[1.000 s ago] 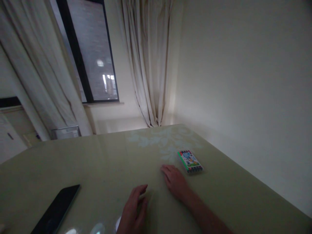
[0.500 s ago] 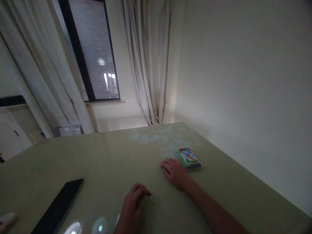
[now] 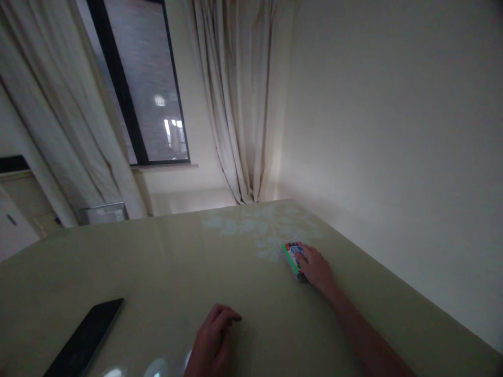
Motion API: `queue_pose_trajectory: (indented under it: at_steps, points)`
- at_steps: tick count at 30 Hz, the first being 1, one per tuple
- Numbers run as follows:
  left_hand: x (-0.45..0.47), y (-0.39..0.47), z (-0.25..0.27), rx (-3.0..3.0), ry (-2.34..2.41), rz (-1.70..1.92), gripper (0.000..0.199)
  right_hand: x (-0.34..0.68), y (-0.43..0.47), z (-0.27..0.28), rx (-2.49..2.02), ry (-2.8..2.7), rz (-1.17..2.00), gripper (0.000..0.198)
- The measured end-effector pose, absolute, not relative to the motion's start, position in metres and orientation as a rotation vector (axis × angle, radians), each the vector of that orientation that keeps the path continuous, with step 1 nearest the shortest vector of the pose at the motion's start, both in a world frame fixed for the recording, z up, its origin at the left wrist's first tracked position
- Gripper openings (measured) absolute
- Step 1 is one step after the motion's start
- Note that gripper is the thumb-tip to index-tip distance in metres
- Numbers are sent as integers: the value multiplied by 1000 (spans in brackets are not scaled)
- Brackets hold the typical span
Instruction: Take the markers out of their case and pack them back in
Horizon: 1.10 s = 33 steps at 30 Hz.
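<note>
My right hand [image 3: 316,268] lies over the right part of a small plastic case [image 3: 292,256] on the table. Its thumb and fingers are bent onto the top and cover much of the cartoon picture; a bright green strip shows along the case's left side. What the case contains is hidden now. Nearer to me, my left hand [image 3: 216,335] rests on the tabletop with loosely bent fingers, the index finger reaching out to the right. Nothing is in it, and it is well apart from the case.
A dark flat tablet-like slab [image 3: 86,335] lies on the greenish table [image 3: 165,272] to the left. The wall [image 3: 393,183] runs along the table's right edge. Behind the far edge hang beige curtains [image 3: 239,104] beside a window [image 3: 145,78].
My right hand has moved right from the table beside the case onto the case. My left hand has stayed nearly still. The view has turned slightly right.
</note>
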<state>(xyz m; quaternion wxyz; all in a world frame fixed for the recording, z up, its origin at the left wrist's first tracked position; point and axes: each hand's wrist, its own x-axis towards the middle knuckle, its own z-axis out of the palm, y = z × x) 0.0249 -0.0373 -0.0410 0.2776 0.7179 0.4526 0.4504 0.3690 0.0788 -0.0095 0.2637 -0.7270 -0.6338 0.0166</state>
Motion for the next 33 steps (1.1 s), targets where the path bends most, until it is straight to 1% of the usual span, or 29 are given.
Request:
queue_pose_trajectory:
  at_steps: [2,4,5,8,9,10,12,15,16,19,21,23,25,28,31,33]
  points:
    - [26,-39,-44,1963,1282,1218,30,345,71,-11,-1887,-1760,157,47]
    - [24,-40,-46,2063,1392,1217,35,312,57,-9,-1680,-1911,303,45]
    - [23,-40,-48,2141,1450,1200,43,295,49,-7,-1564,-1979,384,45]
    - [18,-43,-52,2401,1653,1066,85,258,27,3,-1420,-1940,486,46]
    - [16,-44,-54,2462,1726,1014,95,252,22,6,-1375,-1927,515,45]
    - [14,-45,-56,2507,1796,971,101,249,19,8,-1341,-1923,529,43]
    - [11,-45,-59,2602,1854,916,101,250,15,12,-1279,-1945,550,40]
    - [8,-42,-56,2816,1711,884,88,257,13,15,-1179,-2050,577,44]
    - [7,-41,-52,2873,1647,893,85,258,12,16,-1125,-2114,576,48]
    - [4,-41,-32,2907,1445,963,81,259,5,23,-896,-2347,492,69]
    - [3,-44,-16,2808,1220,994,79,257,0,28,-747,-2434,414,74]
    - [3,-49,-6,2626,1025,1023,73,254,-5,33,-665,-2428,348,71]
    - [5,-55,-5,2453,928,1038,69,252,-8,36,-640,-2381,283,65]
    - [6,-60,-18,2319,922,1046,70,252,-12,39,-607,-2334,221,60]
    - [7,-60,-29,2270,960,1063,76,252,-15,40,-593,-2310,238,57]
    - [10,-59,-28,2243,972,1068,74,251,-17,40,-589,-2297,234,55]
